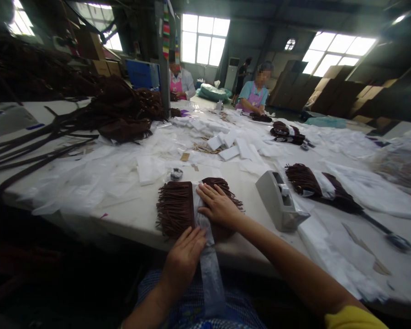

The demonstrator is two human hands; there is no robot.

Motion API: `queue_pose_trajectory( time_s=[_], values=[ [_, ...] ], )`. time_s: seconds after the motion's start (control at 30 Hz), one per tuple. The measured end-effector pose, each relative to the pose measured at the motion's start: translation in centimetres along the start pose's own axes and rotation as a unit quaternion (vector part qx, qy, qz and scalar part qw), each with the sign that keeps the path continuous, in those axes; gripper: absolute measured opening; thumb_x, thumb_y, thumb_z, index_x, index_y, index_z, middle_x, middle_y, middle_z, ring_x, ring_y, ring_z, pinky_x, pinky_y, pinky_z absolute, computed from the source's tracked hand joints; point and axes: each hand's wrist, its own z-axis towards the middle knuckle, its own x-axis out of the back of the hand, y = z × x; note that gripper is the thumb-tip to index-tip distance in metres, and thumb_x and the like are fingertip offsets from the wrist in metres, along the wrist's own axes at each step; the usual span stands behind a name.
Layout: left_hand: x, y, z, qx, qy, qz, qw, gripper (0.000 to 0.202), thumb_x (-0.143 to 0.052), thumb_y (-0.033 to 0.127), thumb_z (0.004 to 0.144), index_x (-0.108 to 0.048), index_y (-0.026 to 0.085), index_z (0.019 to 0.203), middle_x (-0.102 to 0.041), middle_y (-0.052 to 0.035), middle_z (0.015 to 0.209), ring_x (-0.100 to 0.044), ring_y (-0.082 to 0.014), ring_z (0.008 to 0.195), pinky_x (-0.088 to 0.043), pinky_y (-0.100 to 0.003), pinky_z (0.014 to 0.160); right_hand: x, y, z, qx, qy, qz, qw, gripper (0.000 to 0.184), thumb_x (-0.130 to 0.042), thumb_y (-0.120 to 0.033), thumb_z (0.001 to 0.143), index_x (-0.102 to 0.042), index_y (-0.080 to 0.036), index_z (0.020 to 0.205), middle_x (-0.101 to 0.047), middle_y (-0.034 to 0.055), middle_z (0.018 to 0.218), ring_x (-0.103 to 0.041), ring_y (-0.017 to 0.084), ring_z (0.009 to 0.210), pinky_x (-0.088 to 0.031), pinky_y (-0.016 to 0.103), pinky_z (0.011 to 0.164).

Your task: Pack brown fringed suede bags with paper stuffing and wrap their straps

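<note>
A dark brown fringed bag (175,206) lies at the table's near edge, its fringe spread to both sides. Down its middle runs a strip of translucent plastic (212,269), which hangs over the edge toward my lap. My right hand (219,205) rests flat on the strip and the bag's right half, fingers stretched out. Lower down, my left hand (187,251) lies with extended fingers on the strip and the bag's near edge. The underside of the bag is hidden. Just behind it sits a small wrapped round item (176,173).
A grey tape dispenser (281,201) stands to the right. Beyond it lies another brown fringed bag (303,179) with a white band and strap. Brown bags (123,109) and long straps pile up at left. White sheets (233,144) litter the middle. Two people work across the table.
</note>
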Motion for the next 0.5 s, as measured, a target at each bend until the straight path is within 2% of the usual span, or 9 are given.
queue_pose_trajectory(
  time_s=[0.13, 0.23, 0.37, 0.43, 0.5],
  values=[
    [0.2, 0.3, -0.3, 0.0, -0.022, -0.005, 1.0, 0.042, -0.041, 0.003, 0.093, -0.054, 0.014, 0.132, -0.069, -0.0096, 0.124, -0.063, -0.0219, 0.119, -0.051, -0.042, 0.105, 1.0, 0.4, 0.2, 0.011, -0.02, 0.013, 1.0, 0.06, -0.05, -0.045, 0.098, -0.036, -0.019, 0.151, -0.032, 0.0114, 0.158, -0.03, 0.028, 0.146, -0.023, 0.05, 0.12],
    [0.4, 0.2, -0.6, 0.001, -0.044, -0.014, 0.999, 0.051, -0.042, 0.002, 0.091, -0.047, 0.014, 0.14, -0.067, -0.0105, 0.128, -0.061, -0.0225, 0.122, -0.05, -0.044, 0.106, 2.2, -0.5, -1.8, 0.007, 0.023, 0.038, 0.999, 0.051, -0.049, -0.035, 0.099, -0.043, -0.019, 0.147, -0.036, 0.0119, 0.156, -0.031, 0.027, 0.145, -0.025, 0.051, 0.119],
    [0.4, 0.1, -0.8, 0.002, -0.068, -0.019, 0.997, 0.05, -0.044, 0.002, 0.089, -0.049, 0.013, 0.138, -0.064, -0.0108, 0.132, -0.058, -0.0231, 0.125, -0.048, -0.046, 0.108, 3.4, -3.7, -8.5, 0.012, 0.138, 0.105, 0.985, 0.047, -0.046, -0.017, 0.097, -0.046, -0.022, 0.144, -0.053, 0.0086, 0.145, -0.041, 0.021, 0.14, -0.033, 0.046, 0.117],
    [0.4, 0.1, -0.8, 0.005, -0.075, -0.02, 0.997, 0.048, -0.045, 0.003, 0.089, -0.051, 0.013, 0.136, -0.064, -0.0106, 0.133, -0.058, -0.023, 0.126, -0.046, -0.046, 0.109, 3.0, -5.5, -12.2, 0.033, 0.13, 0.11, 0.985, 0.053, -0.045, -0.011, 0.094, -0.044, -0.023, 0.145, -0.055, 0.0081, 0.143, -0.041, 0.021, 0.14, -0.034, 0.048, 0.117],
    [0.5, 0.1, -0.7, 0.007, -0.081, -0.023, 0.996, 0.046, -0.046, 0.004, 0.089, -0.053, 0.014, 0.134, -0.064, -0.01, 0.133, -0.058, -0.0229, 0.126, -0.045, -0.046, 0.11, 2.0, -7.0, -14.9, 0.058, 0.087, 0.086, 0.991, 0.054, -0.044, -0.009, 0.094, -0.042, -0.022, 0.147, -0.052, 0.0084, 0.145, -0.037, 0.023, 0.143, -0.031, 0.051, 0.118]
  ],
)
